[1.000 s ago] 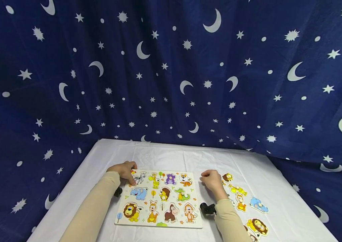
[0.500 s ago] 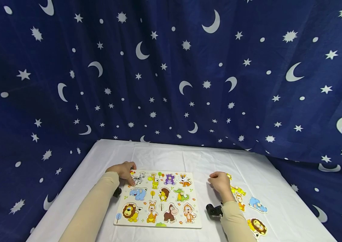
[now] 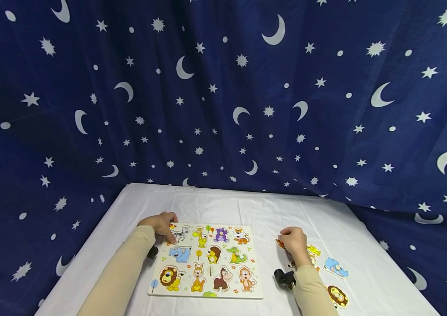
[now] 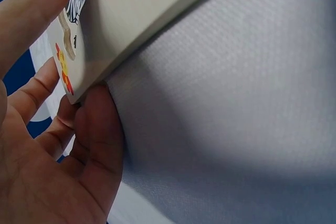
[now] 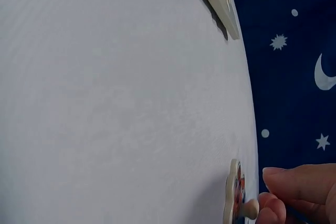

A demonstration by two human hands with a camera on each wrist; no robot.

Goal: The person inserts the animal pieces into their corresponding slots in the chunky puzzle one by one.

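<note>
Desk (image 3: 255,208): white-clothed
Left hand (image 3: 161,224): clamped on animal-puzzle board (image 3: 187,263)
Right hand (image 3: 295,242): curled at knobbed piece (image 5: 233,198) right of board, can't tell if gripping

The puzzle board (image 3: 189,266) lies on the table (image 3: 207,202), left of loose pieces (image 3: 336,267).

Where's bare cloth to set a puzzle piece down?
White tablecloth is bare beyond the puzzle board, toward the curtain, and between board and right hand. Crowded right of that hand: elephant piece, lion piece, partly hidden yellow piece. The left hand grips the board's far-left corner.
</note>
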